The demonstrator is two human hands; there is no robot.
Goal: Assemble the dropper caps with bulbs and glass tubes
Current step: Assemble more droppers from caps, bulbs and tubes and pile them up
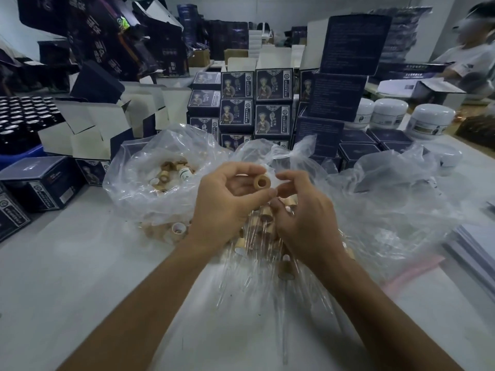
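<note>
My left hand (225, 202) pinches a tan wooden dropper cap (261, 182), its round opening turned toward me. My right hand (302, 212) hovers just right of the cap with fingers curled; what it holds is hidden, though its fingertips touch the cap's side. Below both hands lies a pile of assembled droppers (263, 236) with wooden caps and clear glass tubes pointing toward me. A clear plastic bag of loose wooden caps (166, 175) sits at the left.
Dark printed boxes (254, 103) are stacked behind the bags. Open white cartons (88, 129) and a tray of black bottles (24, 113) stand at the left. White jars (428, 119) and another person (471, 57) are at the right. Crumpled empty plastic (396, 188) lies right.
</note>
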